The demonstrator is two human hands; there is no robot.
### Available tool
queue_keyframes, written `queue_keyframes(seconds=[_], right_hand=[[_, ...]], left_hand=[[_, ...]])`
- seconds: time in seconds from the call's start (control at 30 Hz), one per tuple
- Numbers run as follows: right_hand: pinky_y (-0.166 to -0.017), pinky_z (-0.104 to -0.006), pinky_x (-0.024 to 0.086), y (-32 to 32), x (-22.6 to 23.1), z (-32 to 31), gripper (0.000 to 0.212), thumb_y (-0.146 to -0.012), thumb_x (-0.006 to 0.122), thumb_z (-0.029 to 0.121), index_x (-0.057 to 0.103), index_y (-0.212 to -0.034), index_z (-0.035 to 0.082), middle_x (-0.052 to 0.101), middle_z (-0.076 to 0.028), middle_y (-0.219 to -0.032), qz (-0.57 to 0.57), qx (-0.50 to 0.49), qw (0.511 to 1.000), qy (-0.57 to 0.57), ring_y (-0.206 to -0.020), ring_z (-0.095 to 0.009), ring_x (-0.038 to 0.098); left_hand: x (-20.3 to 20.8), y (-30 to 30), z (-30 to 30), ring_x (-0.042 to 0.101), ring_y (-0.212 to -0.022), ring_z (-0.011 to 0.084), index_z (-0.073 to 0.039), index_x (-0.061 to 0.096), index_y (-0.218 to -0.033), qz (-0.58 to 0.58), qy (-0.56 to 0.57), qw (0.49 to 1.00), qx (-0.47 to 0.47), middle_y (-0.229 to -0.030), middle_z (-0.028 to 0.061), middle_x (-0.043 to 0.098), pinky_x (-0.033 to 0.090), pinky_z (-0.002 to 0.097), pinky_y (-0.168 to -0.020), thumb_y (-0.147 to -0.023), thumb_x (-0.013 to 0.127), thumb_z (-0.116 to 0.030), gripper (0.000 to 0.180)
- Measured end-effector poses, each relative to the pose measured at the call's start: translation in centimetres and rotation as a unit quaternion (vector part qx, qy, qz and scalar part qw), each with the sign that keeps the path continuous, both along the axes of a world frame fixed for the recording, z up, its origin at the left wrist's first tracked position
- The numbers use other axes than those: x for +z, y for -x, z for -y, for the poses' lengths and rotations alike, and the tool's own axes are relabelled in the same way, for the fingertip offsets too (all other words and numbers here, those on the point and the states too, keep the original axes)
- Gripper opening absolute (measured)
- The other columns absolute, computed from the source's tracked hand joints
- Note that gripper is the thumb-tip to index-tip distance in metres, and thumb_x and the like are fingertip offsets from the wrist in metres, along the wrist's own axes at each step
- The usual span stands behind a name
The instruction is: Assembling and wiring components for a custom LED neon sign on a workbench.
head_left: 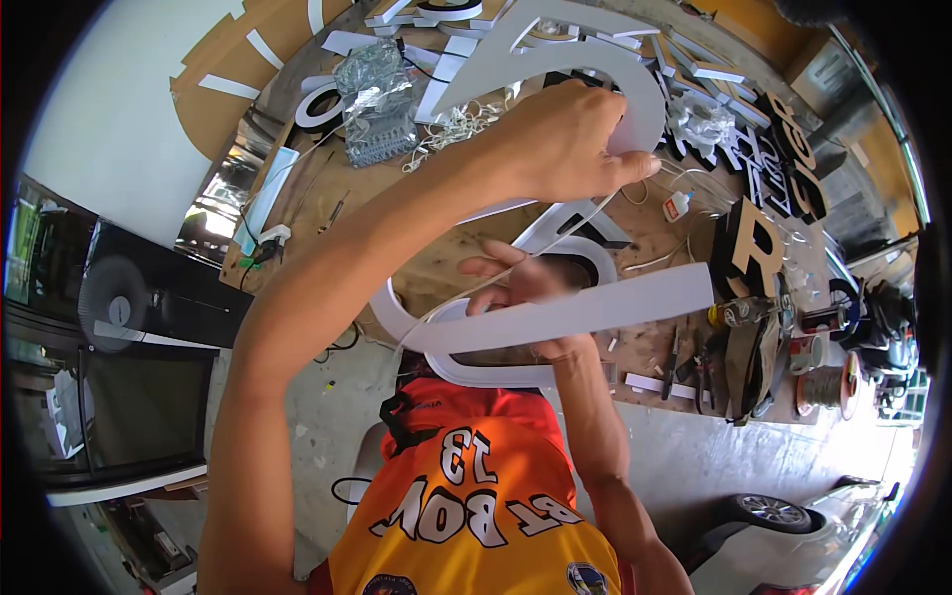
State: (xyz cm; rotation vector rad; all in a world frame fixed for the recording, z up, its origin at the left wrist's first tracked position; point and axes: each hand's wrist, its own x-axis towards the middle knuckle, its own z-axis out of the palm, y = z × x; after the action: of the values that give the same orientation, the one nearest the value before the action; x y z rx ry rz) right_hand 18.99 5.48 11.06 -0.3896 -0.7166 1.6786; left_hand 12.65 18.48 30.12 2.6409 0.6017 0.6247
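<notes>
My left hand [580, 144] is closed in front of the upper curve of a large grey-faced, curved letter piece [645, 94]. What its fingers grip is hidden. A thin pale cord [566, 234] runs from just under this fist down to the lower left. Below it, my right hand [521, 283] has its fingers apart, palm partly blurred, near that cord. Passing in front of the right palm and wrist is a wide white strip [605, 304]; its free end sticks out to the right. White curved walls [486, 375] continue beneath the strip, close to my body.
On the brown worktable [436, 260] lie a bubble-wrapped bundle [375, 104], a white tape roll [318, 107] and a glue bottle [676, 205]. Several letter pieces [764, 248] crowd the right side. Pliers [701, 377] rest near the front edge, by a wire spool [825, 387].
</notes>
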Motion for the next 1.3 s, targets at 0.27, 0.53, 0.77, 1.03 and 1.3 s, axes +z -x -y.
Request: queue_keyframes(seconds=[0.27, 0.53, 0.77, 1.03, 1.3], right_hand=[[-0.060, -0.0317, 0.057, -7.3, 3.7, -2.2, 0.035, -0.097, 0.065, 0.033, 0.062, -0.106, -0.001, 0.068, -0.020, -0.090, 0.027, -0.023, 0.995, -0.094, -0.066, -0.023, 0.067], [-0.039, -0.0209, 0.036, -21.8, 10.6, 0.8, 0.035, -0.098, 0.064, 0.017, 0.058, -0.124, -0.005, 0.059, -0.006, -0.068, 0.095, -0.095, 0.990, -0.047, -0.047, -0.005, 0.044], [-0.056, -0.0178, 0.030, -29.5, 12.7, 3.3, 0.031, -0.099, 0.060, 0.017, 0.061, -0.125, 0.000, 0.049, 0.004, -0.068, 0.575, -0.334, 0.745, 0.053, -0.055, -0.003, 0.038], [-0.065, -0.0217, 0.042, -28.8, 5.2, 2.2, 0.027, -0.094, 0.065, 0.013, 0.068, -0.119, 0.004, 0.061, 0.002, -0.081, 0.646, -0.392, 0.652, -0.051, -0.071, -0.005, 0.051], [-0.078, -0.0399, 0.052, -26.1, -3.9, 7.2, 0.027, -0.086, 0.064, 0.003, 0.068, -0.112, 0.004, 0.069, -0.016, -0.100, 0.801, -0.428, 0.419, -0.003, -0.086, -0.035, 0.066]], left_hand=[[1.1, 4.4, 1.3, 0.041, -0.055, 0.0205, 0.000, 0.049, -0.077, -0.025, 0.044, 0.993, -0.107, -0.060, 0.0126, 0.046, 0.037, 0.0384, -0.054, -0.091, 0.068, -0.039, 0.046], [-1.5, 7.1, 1.5, 0.063, -0.069, 0.0394, 0.005, 0.059, -0.088, -0.116, 0.144, 0.983, -0.017, -0.075, 0.0242, 0.065, 0.050, 0.0451, -0.067, -0.090, 0.067, -0.037, 0.043], [-9.0, 4.1, 3.4, 0.068, -0.078, 0.0418, 0.005, 0.061, -0.093, -0.165, 0.110, 0.980, -0.007, -0.079, 0.0256, 0.068, 0.054, 0.0492, -0.071, -0.090, 0.067, -0.038, 0.044], [-21.1, -3.0, 4.0, 0.069, -0.079, 0.0420, 0.010, 0.060, -0.102, -0.167, 0.104, 0.980, -0.009, -0.080, 0.0258, 0.069, 0.056, 0.0488, -0.073, -0.088, 0.068, -0.035, 0.048], [-26.3, -5.8, 4.9, 0.069, -0.088, 0.0411, 0.008, 0.064, -0.104, -0.169, 0.097, 0.981, -0.011, -0.094, 0.0266, 0.069, 0.055, 0.0477, -0.076, -0.083, 0.073, -0.033, 0.048]])
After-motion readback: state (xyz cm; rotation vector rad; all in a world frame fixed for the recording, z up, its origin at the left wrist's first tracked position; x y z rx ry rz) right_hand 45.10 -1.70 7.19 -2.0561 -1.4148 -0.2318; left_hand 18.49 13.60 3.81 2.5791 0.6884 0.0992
